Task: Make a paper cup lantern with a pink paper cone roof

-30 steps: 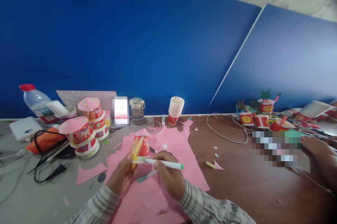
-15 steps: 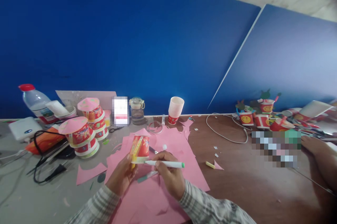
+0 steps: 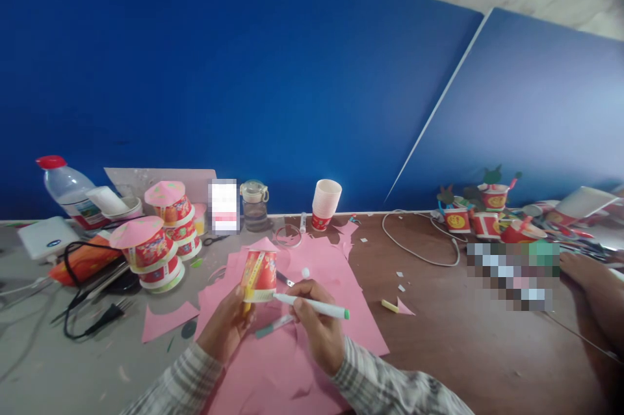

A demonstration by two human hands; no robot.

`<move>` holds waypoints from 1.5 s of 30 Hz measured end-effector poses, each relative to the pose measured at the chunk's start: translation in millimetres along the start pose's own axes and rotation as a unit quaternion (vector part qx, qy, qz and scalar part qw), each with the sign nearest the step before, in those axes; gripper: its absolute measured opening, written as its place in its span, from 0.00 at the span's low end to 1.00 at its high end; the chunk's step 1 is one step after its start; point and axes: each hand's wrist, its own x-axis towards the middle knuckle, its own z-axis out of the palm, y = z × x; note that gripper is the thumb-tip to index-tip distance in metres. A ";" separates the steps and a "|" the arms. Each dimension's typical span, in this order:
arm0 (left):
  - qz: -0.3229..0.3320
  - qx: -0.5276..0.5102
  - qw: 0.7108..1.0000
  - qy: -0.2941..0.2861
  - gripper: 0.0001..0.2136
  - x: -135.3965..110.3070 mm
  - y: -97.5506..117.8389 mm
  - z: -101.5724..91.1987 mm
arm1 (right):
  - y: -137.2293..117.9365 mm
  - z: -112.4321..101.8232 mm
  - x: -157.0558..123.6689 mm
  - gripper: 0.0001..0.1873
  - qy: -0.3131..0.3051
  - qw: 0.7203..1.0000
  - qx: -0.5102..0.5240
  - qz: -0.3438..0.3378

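My left hand [image 3: 228, 322] is closed round a red and yellow paper cup [image 3: 261, 273], held upside down with its pale rim at the bottom. A white marker with a green end [image 3: 316, 306] is pinched in my right hand [image 3: 319, 330], its tip at or very near the cup's rim. Under both hands spread sheets of pink paper [image 3: 336, 285]. On that paper lie a second marker with a grey-green cap [image 3: 273, 326], just below the cup, and a small white cap [image 3: 305, 272]. A dark-handled tool, partly hidden, rests behind my right hand.
Cups with pink cone tops [image 3: 141, 239] stand at left near a black power cord [image 3: 97, 324] and a milk bottle [image 3: 68, 184]. Behind are a water jar [image 3: 254, 207] and stacked paper cups [image 3: 325, 203]. At far right, another person's arm [image 3: 592, 285] lies near decorated cups [image 3: 457, 220].
My right hand has shifted slightly right and down, and the marker now tilts more, its green end lower. The cup in my left hand stays nearly in place.
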 end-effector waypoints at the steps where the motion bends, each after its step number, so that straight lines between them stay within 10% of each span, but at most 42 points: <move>1: 0.003 0.002 1.000 -0.006 0.18 0.4 -0.4 -0.7 | -2.4 0.2 -1.4 0.07 -0.006 0.999 -0.027 -0.019; 10: 0.039 0.022 0.998 -0.042 0.17 -0.6 -0.1 -0.3 | -12.6 5.8 -9.1 0.13 -0.061 0.969 -0.171 -0.165; 45: 0.049 0.034 0.998 -0.020 0.21 -5.1 3.0 6.3 | -9.9 6.1 -7.4 0.07 -0.057 0.966 -0.190 -0.165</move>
